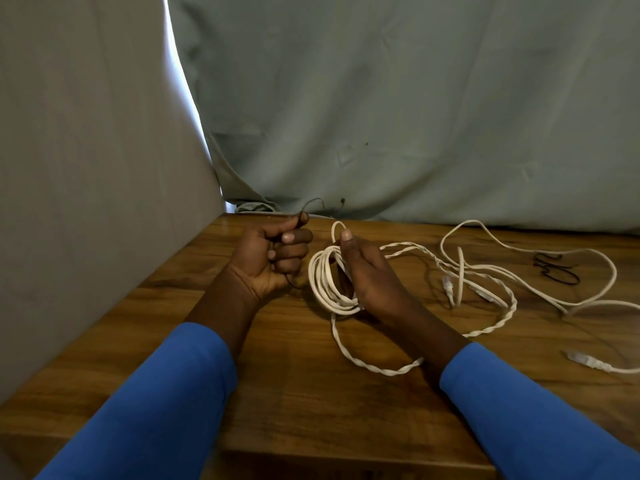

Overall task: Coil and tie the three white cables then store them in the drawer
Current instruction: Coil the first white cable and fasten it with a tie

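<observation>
Nearest the viewer, on this side of the coil of white cable (320,282), two forearms in blue sleeves (166,393) reach forward over a brown wooden table (294,393). A twisted tail (374,368) of the same cable trails from the coil toward the viewer, curving under the right wrist.

The right hand (367,275) holds the coil just above the table. Its fingers pass through the loops and are mostly hidden, so how far they curl cannot be told. Its thumb (346,235) points up and lies against one raised loop.

Just left of the coil, the left hand (273,261) is closed in a fist, fingers curled tight around a thin dark tie (309,202). One end of the tie sticks up past the knuckles.

Right of the coil, loose white cables (519,251) sprawl in wide, tangled curves across the table, with a white connector (578,358) lying at the near right. Farther right of the coil, a small bundle of black ties (554,271) rests among the loose cables.

Beyond the coil, a grey-green cloth (415,98) hangs down to the table's far edge, and a pale beige panel (86,168) rises to the left.
</observation>
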Demonstrator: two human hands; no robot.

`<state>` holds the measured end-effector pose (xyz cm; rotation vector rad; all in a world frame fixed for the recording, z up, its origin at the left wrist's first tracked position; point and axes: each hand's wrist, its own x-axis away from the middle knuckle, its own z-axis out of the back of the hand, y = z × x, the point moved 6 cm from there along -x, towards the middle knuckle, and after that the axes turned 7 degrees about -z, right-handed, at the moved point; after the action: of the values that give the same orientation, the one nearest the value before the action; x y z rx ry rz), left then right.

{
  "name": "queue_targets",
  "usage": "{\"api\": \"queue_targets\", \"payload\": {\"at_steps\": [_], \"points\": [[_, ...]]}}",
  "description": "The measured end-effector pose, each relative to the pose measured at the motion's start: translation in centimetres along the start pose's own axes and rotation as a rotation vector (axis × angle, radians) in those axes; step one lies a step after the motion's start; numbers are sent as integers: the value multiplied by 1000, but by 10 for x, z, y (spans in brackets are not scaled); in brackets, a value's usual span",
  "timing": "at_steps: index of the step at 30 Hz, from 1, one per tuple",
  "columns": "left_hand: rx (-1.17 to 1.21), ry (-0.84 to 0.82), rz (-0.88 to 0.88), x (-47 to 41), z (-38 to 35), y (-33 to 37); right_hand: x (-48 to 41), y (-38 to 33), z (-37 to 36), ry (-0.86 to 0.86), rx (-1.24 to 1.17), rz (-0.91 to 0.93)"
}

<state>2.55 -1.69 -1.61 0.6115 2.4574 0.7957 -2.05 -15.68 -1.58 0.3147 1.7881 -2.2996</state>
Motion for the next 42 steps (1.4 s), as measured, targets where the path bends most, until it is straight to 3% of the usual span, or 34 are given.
{"api": "queue_targets", "payload": {"at_steps": [11,17,22,33,37,42], "points": [[-25,175,-199,-11,1,-2,-1,1,-5,-73,-1,-41],[63,36,-157,-5,-1,12,-1,-3,1,8,-35,-15],[100,-78,-93,-4,-4,11,2,-5,-1,-42,-46,-22],[-121,138,-168,-18,9,-6,4,-5,-2,-52,-23,-21],[-183,347,-223,-13,17,4,3,-9,4,70,-95,22],[-313,389,-272,-10,13,7,3,-13,18,191,-104,30]]}}
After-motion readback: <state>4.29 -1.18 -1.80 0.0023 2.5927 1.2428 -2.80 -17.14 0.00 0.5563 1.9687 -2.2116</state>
